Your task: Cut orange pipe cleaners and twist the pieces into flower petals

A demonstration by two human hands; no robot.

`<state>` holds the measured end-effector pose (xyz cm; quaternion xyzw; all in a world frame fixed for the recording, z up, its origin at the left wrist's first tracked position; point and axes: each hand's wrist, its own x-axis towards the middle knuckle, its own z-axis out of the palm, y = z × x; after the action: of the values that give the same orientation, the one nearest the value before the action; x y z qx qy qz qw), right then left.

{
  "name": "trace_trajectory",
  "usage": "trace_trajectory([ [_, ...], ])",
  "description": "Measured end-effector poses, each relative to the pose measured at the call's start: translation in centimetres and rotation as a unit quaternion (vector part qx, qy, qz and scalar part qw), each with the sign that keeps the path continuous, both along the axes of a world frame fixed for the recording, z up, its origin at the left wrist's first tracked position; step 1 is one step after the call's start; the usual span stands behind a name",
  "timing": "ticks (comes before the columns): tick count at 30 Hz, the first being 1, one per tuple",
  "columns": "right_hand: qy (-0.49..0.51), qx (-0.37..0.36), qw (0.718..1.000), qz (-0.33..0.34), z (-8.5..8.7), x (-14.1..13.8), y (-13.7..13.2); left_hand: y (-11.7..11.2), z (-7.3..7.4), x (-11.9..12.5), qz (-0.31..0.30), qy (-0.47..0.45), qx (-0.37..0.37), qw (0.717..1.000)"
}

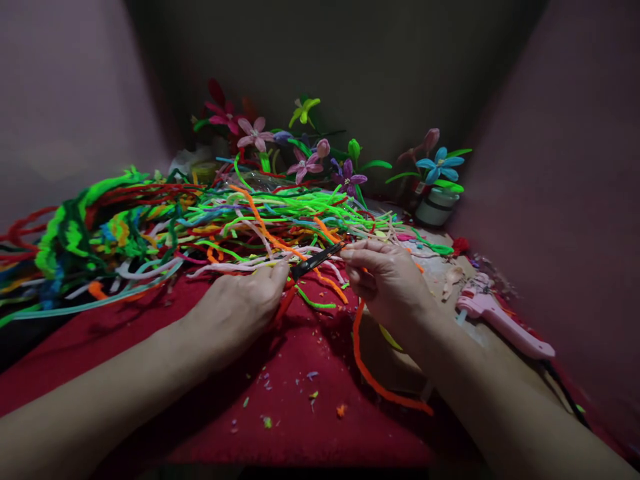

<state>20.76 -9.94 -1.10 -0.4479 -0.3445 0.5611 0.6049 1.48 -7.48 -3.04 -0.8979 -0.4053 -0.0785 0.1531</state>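
My left hand [245,300] is closed around what look like long-nose pliers [317,260], with dark tapered jaws and a red handle showing below the fist. The jaws point up and right, their tip touching or almost touching the fingers of my right hand [385,270]. That hand is closed in a pinch. From under it hangs an orange pipe cleaner [367,373], curving down to the red cloth; its pinched end is hidden by the fingers. Behind both hands lies a pile of colourful pipe cleaners [300,213], several orange ones among them.
Fuzzy pipe-cleaner flowers [305,163] stand at the back, and a blue one rises by a small jar [437,205]. At right, a pink glue gun [500,317] lies on cardboard with a cord. Coloured scraps dot the red cloth [210,413]. Walls close in both sides.
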Motion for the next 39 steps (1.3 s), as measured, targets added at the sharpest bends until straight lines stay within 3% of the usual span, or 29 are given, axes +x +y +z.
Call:
trace_trajectory([
  [9,-0.003,0.008,1.0,-0.005,-0.1,0.0,0.1,-0.3,-0.2,0.3,0.006,0.059,-0.028,0.998],
  [15,-0.038,0.026,0.999,-0.016,0.0,-0.5,-0.4,-0.1,0.8,0.7,0.019,0.076,0.048,0.996],
  [19,-0.056,0.04,0.998,-0.016,-0.1,-0.6,-0.4,0.3,1.2,0.4,0.016,0.064,0.044,0.997],
  [30,-0.065,0.023,0.993,0.094,0.5,1.4,0.5,1.0,1.4,-0.8,-0.022,-0.002,0.049,0.999],
  [39,-0.009,0.003,0.991,0.131,0.9,1.6,0.3,0.5,1.2,-0.5,-0.021,0.038,0.087,0.995],
])
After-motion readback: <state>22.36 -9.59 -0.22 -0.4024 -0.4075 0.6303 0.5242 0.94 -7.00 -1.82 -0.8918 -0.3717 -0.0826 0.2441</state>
